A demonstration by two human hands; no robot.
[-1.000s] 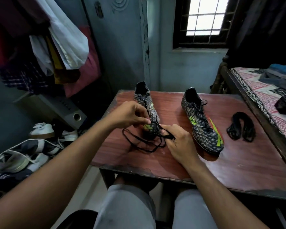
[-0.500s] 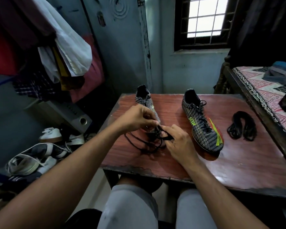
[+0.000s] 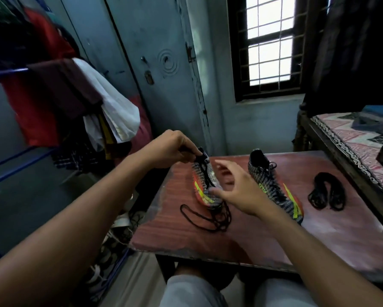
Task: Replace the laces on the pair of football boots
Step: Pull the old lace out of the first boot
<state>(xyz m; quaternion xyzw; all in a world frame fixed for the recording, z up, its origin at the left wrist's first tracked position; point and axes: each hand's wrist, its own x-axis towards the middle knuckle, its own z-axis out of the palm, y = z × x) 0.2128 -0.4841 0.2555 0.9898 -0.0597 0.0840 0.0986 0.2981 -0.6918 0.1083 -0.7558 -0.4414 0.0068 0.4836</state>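
The near football boot lies tilted on its side at the left part of the reddish bench, its black lace trailing loose in loops off the toe. The left hand pinches the boot's heel collar with curled fingers. The right hand hovers just over the boot, fingers spread and holding nothing. The second boot stands upright to the right, still laced, and a bundle of black laces lies beyond it, near the bed.
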